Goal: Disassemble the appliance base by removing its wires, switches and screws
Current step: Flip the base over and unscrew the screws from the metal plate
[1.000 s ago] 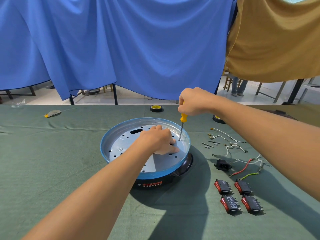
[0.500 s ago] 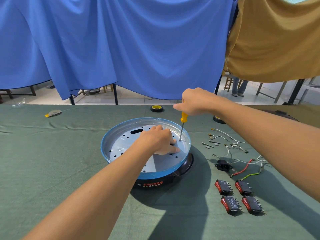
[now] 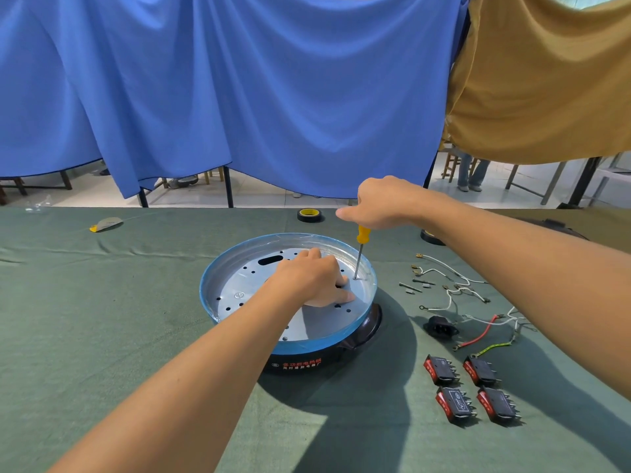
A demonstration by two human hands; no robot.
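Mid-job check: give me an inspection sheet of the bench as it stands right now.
Surface: green cloth-covered table.
Job's things: appliance base with blue-rimmed metal plate; screwdriver upright, tip on plate; four switches and screws laid out right.
Clutter: tape roll; yellow-grey scrap far left.
Hands: left hand rests on plate; right hand grips screwdriver handle.
Cables: loose wires and black socket lie right of base.
Surroundings: blue cloth, tan cloth hanging behind.

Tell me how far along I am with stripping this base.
Done: four switches, wires, a socket and some screws lie on the cloth. In hand: your right hand holds the screwdriver upright, tip on the metal plate, which your left hand presses down. Left: that fastening; others can't be made out.
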